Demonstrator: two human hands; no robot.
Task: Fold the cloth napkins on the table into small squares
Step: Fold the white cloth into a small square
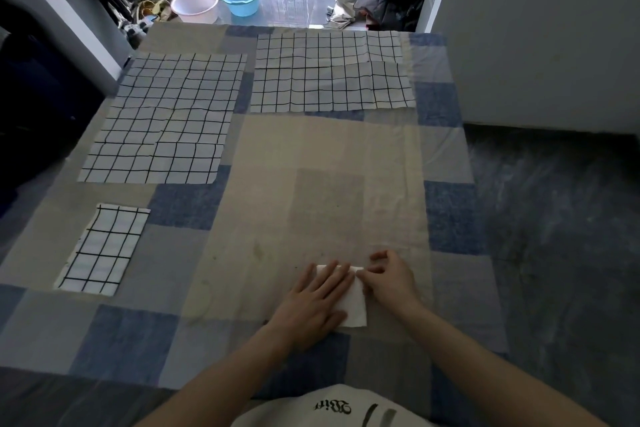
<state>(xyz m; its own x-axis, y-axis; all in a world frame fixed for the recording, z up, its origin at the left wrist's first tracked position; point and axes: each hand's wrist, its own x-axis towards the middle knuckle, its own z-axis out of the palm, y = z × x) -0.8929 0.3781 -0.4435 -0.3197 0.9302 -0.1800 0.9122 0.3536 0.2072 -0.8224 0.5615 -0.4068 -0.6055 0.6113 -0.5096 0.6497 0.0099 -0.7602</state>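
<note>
So from where I'm standing, far left of the frame there's a folded napkin, a longish rectangle of white cloth with a black grid, lying at a slight tilt on the patchwork tablecloth, looks like soft, slightly rumpled cotton in beige, grey and blue blocks. Above it, upper left, a big unfolded napkin is spread flat, same grid print, thin and a bit wavy. Moving toward the middle, low in the frame, is the one being worked on: a small white napkin packet, plain side up, already down to a compact squarish shape with its longer side running away from the person. The left hand lies flat on top of it, fingers straight and spread, pressing it down and covering most of its left part. The right hand sits just at the packet's upper right corner, fingers curled in, and it looks like the fingertips are pinching that corner edge, though it's tight enough that I wouldn't swear to it. So the cloth lies to the left of the right fingers and under the left palm; my guess is the next bit is squaring or creasing that corner, and the right hand is the one placed for it. Upper right, another unfolded grid napkin waits, well apart from both hands.
</note>
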